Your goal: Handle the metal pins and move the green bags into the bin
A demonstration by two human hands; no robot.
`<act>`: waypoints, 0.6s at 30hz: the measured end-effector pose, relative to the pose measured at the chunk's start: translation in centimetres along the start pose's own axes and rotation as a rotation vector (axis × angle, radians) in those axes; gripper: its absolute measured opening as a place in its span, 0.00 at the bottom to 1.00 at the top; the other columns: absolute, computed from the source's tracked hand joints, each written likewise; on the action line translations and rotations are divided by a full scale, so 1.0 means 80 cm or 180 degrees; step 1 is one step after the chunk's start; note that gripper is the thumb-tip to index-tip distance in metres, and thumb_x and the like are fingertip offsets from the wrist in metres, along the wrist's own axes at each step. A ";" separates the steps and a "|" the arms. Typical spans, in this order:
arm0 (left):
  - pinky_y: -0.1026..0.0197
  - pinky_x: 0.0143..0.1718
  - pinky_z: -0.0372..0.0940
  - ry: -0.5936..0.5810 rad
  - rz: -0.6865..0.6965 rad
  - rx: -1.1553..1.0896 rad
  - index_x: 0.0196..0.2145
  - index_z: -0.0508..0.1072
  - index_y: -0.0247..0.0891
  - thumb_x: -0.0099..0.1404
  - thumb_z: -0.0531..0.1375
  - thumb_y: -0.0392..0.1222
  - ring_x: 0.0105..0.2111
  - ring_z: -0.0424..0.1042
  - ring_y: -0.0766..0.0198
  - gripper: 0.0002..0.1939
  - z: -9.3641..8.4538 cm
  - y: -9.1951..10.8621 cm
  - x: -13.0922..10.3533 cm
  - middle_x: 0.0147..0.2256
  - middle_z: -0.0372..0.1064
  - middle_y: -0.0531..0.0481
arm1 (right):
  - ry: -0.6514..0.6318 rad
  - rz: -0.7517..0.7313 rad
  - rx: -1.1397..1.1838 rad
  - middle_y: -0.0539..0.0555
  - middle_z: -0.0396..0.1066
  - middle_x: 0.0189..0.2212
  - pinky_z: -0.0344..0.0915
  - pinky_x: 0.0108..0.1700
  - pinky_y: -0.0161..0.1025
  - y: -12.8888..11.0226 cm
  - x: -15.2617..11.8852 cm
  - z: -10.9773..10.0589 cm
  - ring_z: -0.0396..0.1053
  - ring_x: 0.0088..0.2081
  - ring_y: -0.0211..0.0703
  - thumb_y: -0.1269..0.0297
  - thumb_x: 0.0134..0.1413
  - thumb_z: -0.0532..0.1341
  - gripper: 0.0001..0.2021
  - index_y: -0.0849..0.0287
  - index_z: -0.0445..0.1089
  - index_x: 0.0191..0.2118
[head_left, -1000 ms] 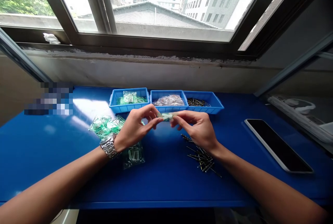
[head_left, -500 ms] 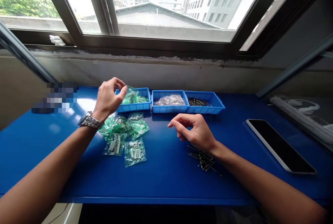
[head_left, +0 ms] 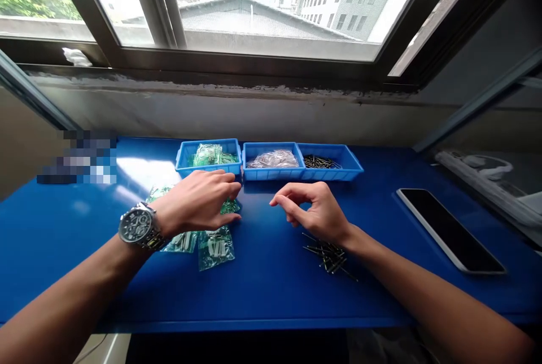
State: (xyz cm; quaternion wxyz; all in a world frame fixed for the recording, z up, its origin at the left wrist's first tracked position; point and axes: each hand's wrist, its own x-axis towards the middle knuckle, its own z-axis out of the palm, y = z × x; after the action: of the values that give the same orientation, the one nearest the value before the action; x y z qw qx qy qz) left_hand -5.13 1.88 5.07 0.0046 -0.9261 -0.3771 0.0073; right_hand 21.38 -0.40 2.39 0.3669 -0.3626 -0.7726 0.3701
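Note:
My left hand (head_left: 199,200) is open, palm down and thumb apart from its fingers, above several clear packets (head_left: 217,248) with white and green pieces inside. It hides part of that pile. Just beyond it stands the left blue bin (head_left: 186,165), where more green packets (head_left: 208,154) lie. My right hand (head_left: 315,211) is closed in a pinch over the tabletop, thumb tip against the index finger. Whether anything is between those tips cannot be made out. Below its wrist lies a loose heap of dark screws (head_left: 332,257).
A middle blue bin (head_left: 271,174) holds clear plastic bags (head_left: 277,158). The right blue bin (head_left: 349,163) contains dark screws (head_left: 319,161). A phone-like slab (head_left: 451,228) with a black face lies on the blue table (head_left: 262,296) at right. The window wall borders the back.
My left hand has moved from the left bin toward me and to the right, its fingers spreading. A packet near its fingers earlier now lies in that bin. My right hand keeps its pinch.

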 end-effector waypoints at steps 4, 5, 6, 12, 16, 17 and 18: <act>0.57 0.29 0.58 -0.0043 0.0038 0.0074 0.36 0.71 0.38 0.68 0.61 0.48 0.35 0.73 0.54 0.10 0.006 0.006 0.002 0.35 0.73 0.47 | -0.0079 0.0011 -0.0023 0.49 0.74 0.22 0.68 0.25 0.32 -0.001 0.000 0.000 0.71 0.20 0.34 0.61 0.67 0.62 0.12 0.61 0.79 0.36; 0.57 0.29 0.58 -0.0038 0.0052 0.0068 0.35 0.70 0.38 0.68 0.60 0.45 0.35 0.73 0.54 0.08 0.007 0.007 0.003 0.34 0.73 0.48 | -0.0097 0.0016 -0.0027 0.49 0.74 0.22 0.68 0.25 0.31 -0.001 -0.001 0.000 0.71 0.20 0.34 0.61 0.67 0.62 0.12 0.61 0.79 0.36; 0.57 0.29 0.58 -0.0023 0.0065 0.0061 0.33 0.70 0.38 0.67 0.59 0.42 0.35 0.73 0.54 0.06 0.006 0.009 0.003 0.34 0.73 0.48 | -0.0106 0.0023 -0.0034 0.49 0.74 0.22 0.67 0.25 0.31 -0.001 -0.001 0.000 0.72 0.21 0.35 0.61 0.67 0.62 0.12 0.61 0.79 0.36; 0.60 0.29 0.60 0.0536 0.0162 -0.0708 0.32 0.72 0.37 0.65 0.58 0.33 0.29 0.70 0.62 0.05 -0.004 0.013 0.006 0.30 0.73 0.50 | -0.0032 0.0059 -0.0148 0.49 0.74 0.21 0.67 0.25 0.32 0.000 0.000 0.000 0.71 0.21 0.35 0.61 0.67 0.62 0.12 0.61 0.79 0.35; 0.63 0.30 0.65 0.1356 -0.0033 -0.2118 0.35 0.76 0.37 0.69 0.61 0.39 0.29 0.72 0.65 0.05 -0.006 0.016 0.011 0.31 0.74 0.51 | 0.0288 0.0216 -0.0138 0.48 0.72 0.20 0.66 0.23 0.33 0.002 0.001 -0.002 0.69 0.19 0.35 0.58 0.67 0.62 0.12 0.60 0.79 0.37; 0.64 0.31 0.66 0.1541 -0.0174 -0.2455 0.35 0.76 0.36 0.70 0.62 0.41 0.31 0.73 0.65 0.07 -0.004 0.018 0.013 0.31 0.75 0.50 | 0.0338 0.0299 -0.0067 0.48 0.72 0.20 0.66 0.23 0.33 0.002 0.002 -0.003 0.69 0.19 0.36 0.57 0.67 0.61 0.13 0.60 0.78 0.39; 0.64 0.32 0.68 0.1701 -0.0322 -0.2751 0.35 0.76 0.36 0.70 0.62 0.42 0.32 0.74 0.65 0.08 -0.002 0.020 0.015 0.32 0.75 0.49 | 0.0334 0.0390 0.0030 0.48 0.72 0.20 0.67 0.23 0.33 0.003 0.002 -0.003 0.69 0.19 0.36 0.55 0.68 0.61 0.13 0.59 0.77 0.42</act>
State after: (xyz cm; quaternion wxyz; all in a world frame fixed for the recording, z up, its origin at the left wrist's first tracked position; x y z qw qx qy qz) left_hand -3.18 1.59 5.17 -0.2821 -0.7936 -0.3756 -0.3867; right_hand 21.57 -0.04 2.35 0.3853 -0.4263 -0.7270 0.3760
